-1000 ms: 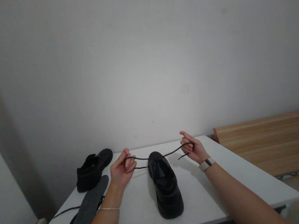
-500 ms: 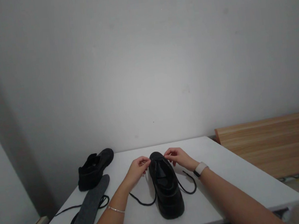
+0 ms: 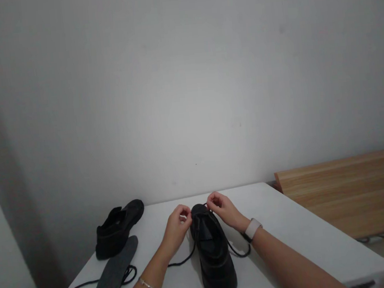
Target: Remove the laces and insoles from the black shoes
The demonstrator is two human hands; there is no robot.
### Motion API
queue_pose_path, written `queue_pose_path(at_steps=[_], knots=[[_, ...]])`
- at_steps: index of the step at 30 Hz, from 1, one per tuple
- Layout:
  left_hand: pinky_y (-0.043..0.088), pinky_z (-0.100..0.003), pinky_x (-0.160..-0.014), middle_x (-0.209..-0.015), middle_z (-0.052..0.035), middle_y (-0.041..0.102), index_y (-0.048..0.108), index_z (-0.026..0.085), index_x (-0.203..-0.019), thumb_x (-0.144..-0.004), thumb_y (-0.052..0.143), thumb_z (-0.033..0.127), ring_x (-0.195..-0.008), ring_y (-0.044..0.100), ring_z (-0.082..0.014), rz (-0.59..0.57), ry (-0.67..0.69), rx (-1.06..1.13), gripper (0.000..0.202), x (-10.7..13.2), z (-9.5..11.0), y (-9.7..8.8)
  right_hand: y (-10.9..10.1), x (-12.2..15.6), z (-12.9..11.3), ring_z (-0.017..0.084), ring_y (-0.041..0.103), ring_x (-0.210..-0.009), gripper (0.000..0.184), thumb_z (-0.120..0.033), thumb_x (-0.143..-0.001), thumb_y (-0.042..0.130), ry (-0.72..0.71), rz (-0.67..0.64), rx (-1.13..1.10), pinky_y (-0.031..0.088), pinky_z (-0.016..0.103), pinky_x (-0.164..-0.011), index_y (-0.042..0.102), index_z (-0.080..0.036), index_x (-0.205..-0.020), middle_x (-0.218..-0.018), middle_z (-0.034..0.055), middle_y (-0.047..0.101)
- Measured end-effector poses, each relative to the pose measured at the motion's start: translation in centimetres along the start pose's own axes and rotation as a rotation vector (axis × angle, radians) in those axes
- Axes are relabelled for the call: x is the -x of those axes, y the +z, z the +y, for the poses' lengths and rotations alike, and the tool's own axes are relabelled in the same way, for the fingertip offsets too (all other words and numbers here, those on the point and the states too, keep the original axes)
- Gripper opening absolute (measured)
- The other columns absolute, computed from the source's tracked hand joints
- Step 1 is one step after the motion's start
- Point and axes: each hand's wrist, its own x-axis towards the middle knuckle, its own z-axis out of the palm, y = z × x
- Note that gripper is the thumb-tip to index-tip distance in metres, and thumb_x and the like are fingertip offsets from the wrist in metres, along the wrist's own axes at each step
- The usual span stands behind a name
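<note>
A black shoe [image 3: 214, 255] stands on the white table [image 3: 299, 238], toe pointing away from me. My left hand [image 3: 177, 227] pinches the black lace [image 3: 181, 260] at the left side of the shoe's front. My right hand [image 3: 223, 212] pinches the lace at the right side of the toe area, and a light wristband sits on that wrist. Slack loops of lace hang down on both sides of the shoe onto the table.
A second black shoe [image 3: 118, 228] lies at the table's far left, with a grey insole [image 3: 111, 278] and a loose black lace [image 3: 90, 285] in front of it. A wooden board [image 3: 349, 192] stands to the right, behind the table. A plain wall is straight ahead.
A second ago both hands held the lace stretched wide apart above the shoe. They have come together at the shoe's front, and the lace now hangs slack beside it.
</note>
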Motion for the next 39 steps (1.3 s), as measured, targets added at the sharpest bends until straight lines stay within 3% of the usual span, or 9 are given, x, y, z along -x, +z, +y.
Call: queue_pose_path(at_steps=[3,7,11,15,20,27,30,34,39], knots=[[0.047,-0.029,-0.071,-0.077,-0.0015,0.061,0.050,0.019,-0.079,-0.084,0.051,0.030,-0.075,0.060,-0.0169,-0.027,0.044,0.013,0.012,-0.9,1.7,-0.6,-0.7,-0.7,-1.9,0.014,0.053,-0.064,0.028,-0.046,-0.084,0.057,-0.025,-0.035,0.015,0.043,0.028,-0.062,0.051,-0.019,-0.080,-0.067,-0.0015,0.055],[0.047,-0.027,-0.064,-0.071,0.0021,0.055,0.046,0.020,-0.085,-0.087,0.047,0.030,-0.067,0.059,-0.0151,-0.087,0.079,-0.003,0.009,-3.1,5.5,-2.3,-2.8,-2.2,-5.0,0.012,0.047,-0.061,0.028,-0.044,-0.080,0.064,-0.070,-0.093,0.075,0.037,0.025,-0.058,0.055,-0.018,-0.082,-0.068,-0.0030,0.052],[0.041,-0.023,-0.054,-0.068,0.0033,0.049,0.049,0.019,-0.085,-0.085,0.047,0.026,-0.060,0.051,-0.0128,-0.115,0.193,-0.159,0.007,-5.7,10.9,-4.0,-4.9,-4.1,-8.9,0.012,0.047,-0.062,0.029,-0.042,-0.078,0.067,-0.104,-0.139,0.151,0.035,0.026,-0.058,0.059,-0.016,-0.085,-0.069,-0.0016,0.055],[0.034,-0.022,-0.054,-0.066,0.0044,0.048,0.052,0.019,-0.085,-0.085,0.049,0.020,-0.058,0.043,-0.0104,-0.045,0.436,-0.366,0.003,-7.7,17.3,-5.5,-6.1,-5.6,-14.0,0.012,0.046,-0.064,0.028,-0.041,-0.082,0.061,-0.164,-0.132,0.241,0.033,0.027,-0.059,0.067,-0.014,-0.084,-0.071,0.0001,0.058],[0.033,-0.023,-0.057,-0.072,0.0026,0.054,0.054,0.017,-0.084,-0.083,0.051,0.014,-0.057,0.044,-0.0092,0.036,0.589,-0.519,0.004,-9.0,23.5,-7.3,-6.5,-7.0,-20.4,0.010,0.031,-0.052,0.031,-0.039,-0.087,0.056,-0.372,0.038,0.494,0.022,0.027,-0.051,0.074,-0.013,-0.088,-0.054,-0.0055,0.040],[0.034,-0.025,-0.064,-0.072,0.0019,0.055,0.058,0.015,-0.088,-0.084,0.054,0.010,-0.061,0.046,-0.0105,0.089,0.712,-0.641,0.007,-9.6,26.4,-8.6,-5.0,-8.5,-25.4,0.008,0.027,-0.050,0.026,-0.031,-0.088,0.057,-0.591,0.283,0.436,0.021,0.026,-0.052,0.074,-0.012,-0.083,-0.052,-0.0069,0.033],[0.039,-0.025,-0.065,-0.074,0.0019,0.055,0.053,0.015,-0.087,-0.086,0.052,0.009,-0.060,0.048,-0.0095,0.088,0.651,-0.499,0.006,-10.0,26.7,-9.0,-3.9,-9.0,-26.3,0.009,0.034,-0.054,0.023,-0.026,-0.088,0.057,-0.616,0.269,0.483,0.026,0.026,-0.056,0.074,-0.013,-0.080,-0.054,-0.0058,0.038],[0.050,-0.028,-0.064,-0.082,-0.0008,0.058,0.044,0.018,-0.089,-0.093,0.043,0.013,-0.060,0.059,-0.0094,0.025,0.327,-0.125,0.006,-10.1,26.2,-9.0,-1.9,-9.8,-27.0,0.010,0.043,-0.062,0.023,-0.024,-0.088,0.059,-0.621,0.149,0.518,0.031,0.026,-0.061,0.071,-0.011,-0.072,-0.058,-0.0040,0.044],[0.057,-0.041,-0.072,-0.085,-0.0079,0.064,0.048,0.015,-0.090,-0.097,0.040,0.020,-0.070,0.069,-0.0185,-0.135,-0.025,0.296,0.012,-8.2,25.2,-8.7,1.5,-10.5,-27.6,0.007,0.044,-0.047,0.018,-0.018,-0.090,0.056,-0.307,0.031,0.061,0.036,0.022,-0.049,0.066,-0.010,-0.077,-0.052,-0.0053,0.046]])
